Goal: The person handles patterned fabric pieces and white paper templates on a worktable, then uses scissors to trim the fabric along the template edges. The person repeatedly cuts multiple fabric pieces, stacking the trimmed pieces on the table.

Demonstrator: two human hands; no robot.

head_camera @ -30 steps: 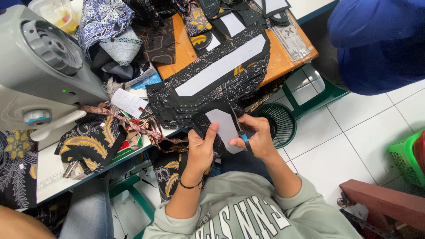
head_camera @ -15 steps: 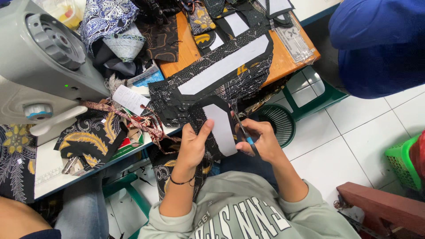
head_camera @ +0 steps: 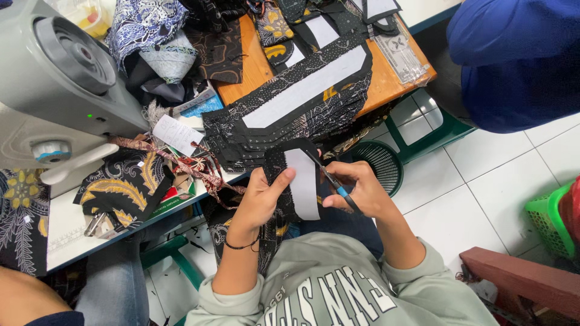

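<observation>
Here: left hand point(head_camera: 257, 202) fingers pinching black batik fabric piece point(head_camera: 300, 181) with white lining, just off table point(head_camera: 78, 232) front edge; right hand point(head_camera: 356, 192) fingers gripping blue-handled scissors point(head_camera: 333, 183) at its edge.

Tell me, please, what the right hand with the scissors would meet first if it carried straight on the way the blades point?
Probably the black fabric piece with the white strip that the left hand holds; the right hand aims the scissors at its edge, though depth is unclear.

Black patterned fabric piece point(head_camera: 284, 181), white-lined, held upright; blue-handled scissors point(head_camera: 334, 184) at edge.
</observation>
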